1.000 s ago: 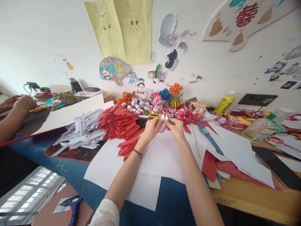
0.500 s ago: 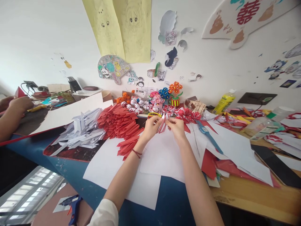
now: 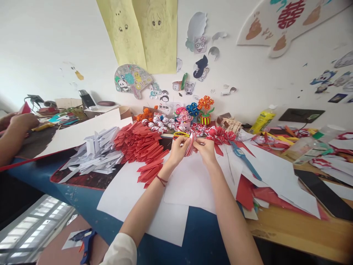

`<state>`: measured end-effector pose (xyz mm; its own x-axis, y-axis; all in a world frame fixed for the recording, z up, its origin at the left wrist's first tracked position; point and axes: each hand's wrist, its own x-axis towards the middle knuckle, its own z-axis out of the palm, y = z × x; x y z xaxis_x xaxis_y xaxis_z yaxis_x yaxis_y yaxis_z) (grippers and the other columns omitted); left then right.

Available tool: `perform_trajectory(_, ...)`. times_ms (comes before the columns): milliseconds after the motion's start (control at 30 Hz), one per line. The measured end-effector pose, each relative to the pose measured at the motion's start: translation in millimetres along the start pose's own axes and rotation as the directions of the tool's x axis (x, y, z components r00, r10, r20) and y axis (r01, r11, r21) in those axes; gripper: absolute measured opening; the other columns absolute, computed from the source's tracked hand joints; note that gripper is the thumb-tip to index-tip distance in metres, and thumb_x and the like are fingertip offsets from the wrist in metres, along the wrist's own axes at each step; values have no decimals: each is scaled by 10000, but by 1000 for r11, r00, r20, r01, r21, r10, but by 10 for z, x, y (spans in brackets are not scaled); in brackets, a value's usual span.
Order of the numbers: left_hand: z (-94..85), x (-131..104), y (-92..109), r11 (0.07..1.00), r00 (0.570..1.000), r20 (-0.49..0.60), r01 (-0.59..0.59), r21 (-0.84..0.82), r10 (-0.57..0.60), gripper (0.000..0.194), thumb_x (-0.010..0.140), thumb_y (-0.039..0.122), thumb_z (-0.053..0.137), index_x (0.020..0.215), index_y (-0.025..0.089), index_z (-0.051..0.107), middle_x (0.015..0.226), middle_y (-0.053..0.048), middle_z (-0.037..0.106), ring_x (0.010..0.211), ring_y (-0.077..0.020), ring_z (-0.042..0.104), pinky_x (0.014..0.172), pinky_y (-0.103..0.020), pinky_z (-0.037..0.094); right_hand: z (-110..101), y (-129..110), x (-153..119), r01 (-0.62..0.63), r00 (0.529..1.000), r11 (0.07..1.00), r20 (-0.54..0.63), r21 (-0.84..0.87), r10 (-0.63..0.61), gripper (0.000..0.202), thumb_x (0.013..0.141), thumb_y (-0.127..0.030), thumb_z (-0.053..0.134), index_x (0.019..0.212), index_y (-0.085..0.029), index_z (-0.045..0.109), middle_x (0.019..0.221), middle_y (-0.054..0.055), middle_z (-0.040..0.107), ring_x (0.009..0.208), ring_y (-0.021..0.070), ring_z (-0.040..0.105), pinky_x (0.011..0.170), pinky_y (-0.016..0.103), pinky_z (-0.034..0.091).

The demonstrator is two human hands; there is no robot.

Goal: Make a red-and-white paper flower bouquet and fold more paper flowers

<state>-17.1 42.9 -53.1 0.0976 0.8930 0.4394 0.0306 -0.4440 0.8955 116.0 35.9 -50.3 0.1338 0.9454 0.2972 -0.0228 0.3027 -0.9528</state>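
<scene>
Between my two hands, above white paper sheets, is a small bundle of folded red and white paper strips. My left hand pinches its left side, and my right hand grips it from the right with thumb and fingers. The fingertips partly hide the bundle. Left of my left hand lies a heap of folded red paper pieces, with a heap of folded white paper pieces beyond it. Just behind my hands sits something with yellow loops, perhaps scissor handles.
Finished red-and-white paper balls and flower pots stand along the wall. To the right lie a blue watch, a yellow bottle and a black phone. Another person's hand holds red paper at far left. A blue glue gun rests below.
The paper bundle has turned in my fingers, so its striped red and white side now shows more. My right hand has shifted slightly left around it.
</scene>
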Motion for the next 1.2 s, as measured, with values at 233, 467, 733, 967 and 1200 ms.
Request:
perform_trajectory(233,-14,8,-34,991,999,37,-31,132,27,422,864,543,524,741,144,581,678,-9,581,616,-107,489,590,-227,383,-12,-9,-11,18,1000,1000,14,-9,-18,343,654,-463,762,729,-130,731,492,-2,553,451,128,505,422,258,417)
perform_trajectory(467,-30,-34,27,980,999,50,-15,199,5,387,889,519,502,747,162,551,639,22,537,552,-88,425,533,-217,330,-8,-11,-18,7,1000,1000,20,-21,-7,367,649,-478,765,744,-124,735,508,1,563,449,127,511,425,261,427)
perform_trajectory(733,1,-44,17,982,999,35,-41,185,35,379,900,508,494,729,170,515,617,25,518,550,-89,420,531,-219,335,-8,-9,-23,7,1000,1000,22,-12,-7,347,667,-467,748,754,-132,739,516,-1,566,461,123,506,443,262,437)
perform_trajectory(967,26,-76,1,978,1000,17,-29,209,26,329,910,463,497,762,171,535,627,20,560,545,-89,451,523,-212,345,-26,-15,-18,-28,998,1000,58,4,28,335,669,-447,743,762,-125,740,540,11,587,479,123,516,468,265,457)
perform_trajectory(1200,36,-77,0,979,999,-1,-47,197,48,341,912,469,492,752,170,530,620,26,553,533,-83,450,513,-201,349,-43,3,-4,-58,996,998,70,21,56,326,656,-421,754,784,-121,739,577,20,613,503,125,533,490,267,466)
